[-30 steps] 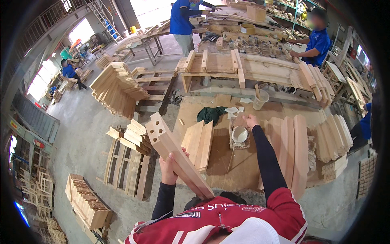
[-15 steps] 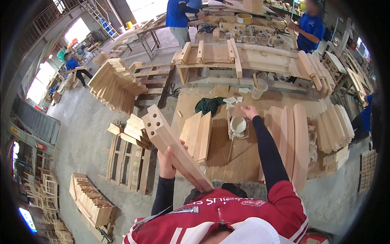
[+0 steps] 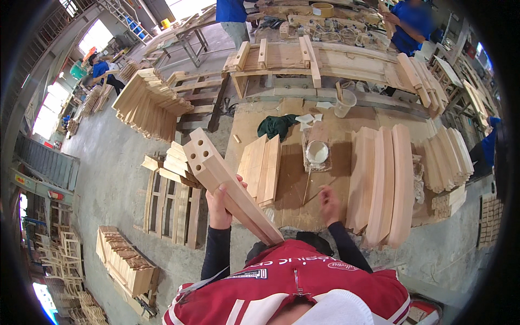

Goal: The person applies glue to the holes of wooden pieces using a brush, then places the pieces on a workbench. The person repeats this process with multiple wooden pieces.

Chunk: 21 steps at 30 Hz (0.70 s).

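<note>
My left hand is wrapped round a long, pale wooden post. The post leans up to the left, with several round holes in its upper end and its lower end against my body. My right hand is over the brown board, fingers drawn together; whatever they pinch is too small to make out. Just beyond it, a white cup of pale, glue-like stuff sits on a smeared block, and a thin stick slants down from it. Left of the cup lie several planks and a dark green cloth.
Curved wooden pieces stand in a row at my right. A translucent bucket is beyond the cup, before a long wooden bench. Pallets and stacked wood occupy the left. People in blue work farther off.
My right hand has come back from beside the cup toward my body. The post remains in my left hand, its upper end slightly farther left and higher in the picture.
</note>
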Each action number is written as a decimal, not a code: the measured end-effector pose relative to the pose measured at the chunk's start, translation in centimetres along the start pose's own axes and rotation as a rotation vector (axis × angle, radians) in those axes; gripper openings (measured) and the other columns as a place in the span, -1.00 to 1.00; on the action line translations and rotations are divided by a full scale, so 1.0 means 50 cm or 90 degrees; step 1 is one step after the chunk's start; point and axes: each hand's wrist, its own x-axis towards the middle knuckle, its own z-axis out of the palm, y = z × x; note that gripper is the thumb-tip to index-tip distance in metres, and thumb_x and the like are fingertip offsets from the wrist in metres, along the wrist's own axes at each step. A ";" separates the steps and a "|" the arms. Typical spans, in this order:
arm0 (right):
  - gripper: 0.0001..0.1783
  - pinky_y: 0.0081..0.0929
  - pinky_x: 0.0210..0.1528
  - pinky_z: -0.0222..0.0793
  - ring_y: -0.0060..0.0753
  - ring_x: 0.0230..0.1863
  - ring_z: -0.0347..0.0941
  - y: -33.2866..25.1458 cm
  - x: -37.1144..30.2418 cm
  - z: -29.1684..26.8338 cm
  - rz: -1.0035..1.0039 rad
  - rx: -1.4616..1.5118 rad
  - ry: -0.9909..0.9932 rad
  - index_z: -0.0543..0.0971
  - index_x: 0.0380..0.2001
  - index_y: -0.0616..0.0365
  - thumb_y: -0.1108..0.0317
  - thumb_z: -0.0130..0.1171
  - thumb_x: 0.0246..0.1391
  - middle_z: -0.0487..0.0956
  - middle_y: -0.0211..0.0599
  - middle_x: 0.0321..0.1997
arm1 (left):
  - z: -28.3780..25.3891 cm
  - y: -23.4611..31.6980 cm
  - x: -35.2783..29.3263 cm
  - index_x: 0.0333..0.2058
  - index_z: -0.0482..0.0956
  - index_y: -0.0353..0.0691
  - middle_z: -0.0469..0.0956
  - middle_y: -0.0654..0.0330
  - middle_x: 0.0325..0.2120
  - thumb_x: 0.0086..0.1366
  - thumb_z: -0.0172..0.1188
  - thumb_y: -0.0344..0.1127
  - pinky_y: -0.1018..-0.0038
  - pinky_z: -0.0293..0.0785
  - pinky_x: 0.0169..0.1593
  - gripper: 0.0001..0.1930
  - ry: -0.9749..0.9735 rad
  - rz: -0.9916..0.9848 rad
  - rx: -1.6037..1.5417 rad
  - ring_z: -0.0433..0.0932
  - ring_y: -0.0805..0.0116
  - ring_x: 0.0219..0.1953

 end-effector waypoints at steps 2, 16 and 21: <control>-0.50 -0.38 -0.06 0.45 -0.19 -0.07 0.49 -0.016 -0.036 0.025 0.004 -0.135 -0.150 0.37 0.23 -0.04 0.40 0.06 0.21 0.48 -0.02 0.03 | 0.001 -0.001 0.008 -0.04 0.43 -0.47 0.59 -0.06 -0.24 0.22 0.21 -0.02 0.31 0.59 -0.18 -0.43 -0.007 -0.012 0.003 0.65 0.16 -0.26; -0.41 -0.19 0.10 0.40 0.09 0.10 0.44 0.072 0.013 0.091 -0.095 -0.272 -0.184 0.43 0.20 0.09 0.55 -0.04 0.02 0.48 0.05 0.14 | 0.025 -0.007 0.018 -0.03 0.41 -0.41 0.58 -0.03 -0.25 0.22 0.17 0.10 0.26 0.60 -0.16 -0.38 -0.028 -0.027 0.056 0.65 0.12 -0.23; -0.59 -0.25 -0.05 0.48 0.01 -0.10 0.54 0.008 -0.020 0.018 -0.140 -0.234 -0.187 0.57 0.02 0.12 0.56 0.05 0.08 0.60 -0.09 -0.10 | 0.013 -0.019 0.028 0.00 0.39 -0.40 0.57 -0.02 -0.24 0.24 0.17 0.09 0.26 0.60 -0.16 -0.38 -0.037 -0.025 0.036 0.64 0.13 -0.22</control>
